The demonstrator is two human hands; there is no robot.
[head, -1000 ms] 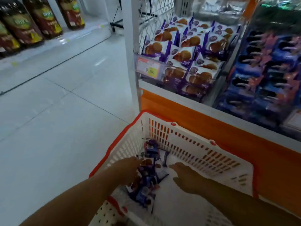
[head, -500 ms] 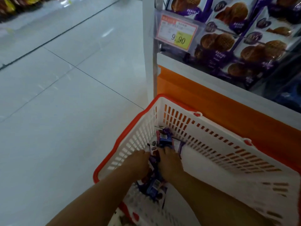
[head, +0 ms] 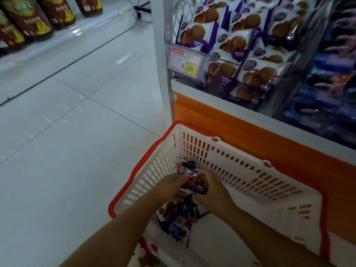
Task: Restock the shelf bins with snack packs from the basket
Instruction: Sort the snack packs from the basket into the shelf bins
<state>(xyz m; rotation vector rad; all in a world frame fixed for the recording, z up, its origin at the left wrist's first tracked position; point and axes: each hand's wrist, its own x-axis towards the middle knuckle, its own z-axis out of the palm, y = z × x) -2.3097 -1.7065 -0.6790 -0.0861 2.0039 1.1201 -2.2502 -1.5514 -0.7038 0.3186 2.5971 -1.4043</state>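
Since half a second ago both hands have come up a little out of the heap, and one snack pack [head: 196, 186] is now lifted between them (before, they were pressed down among the packs). View has also tipped up, so more of the shelf shows.

- Left hand [head: 171, 186]: fingers pinch the pack's left end.
- Right hand [head: 214, 190]: fingers curled round the pack's right end; thumb hidden.
- Snack pack: purple and white, brown biscuits printed on it, held roughly level, clear of the basket bottom, toward the basket's far-left corner.
- Basket [head: 250, 182]: white slotted walls, red rim, standing on the pale tiled floor [head: 67, 135]. Its far wall is just beside the orange panel [head: 250, 135] at the foot of the shelf unit; contact cannot be told.
- Pile [head: 179, 218] of more packs lies in the basket along the left wall, below the hands and nearer the camera. Count not readable.
- Shelf bin [head: 237, 54] above the orange panel: stacked with the same purple-and-white biscuit packs, faces outward.
- Price tag [head: 185, 63] at the bin's front left corner, reading 9.90.
- Blue packs [head: 327, 89] fill the next bin to the right, blurred.
- Across the aisle, top left: dark bottles [head: 28, 20] with green and yellow labels on a low shelf.
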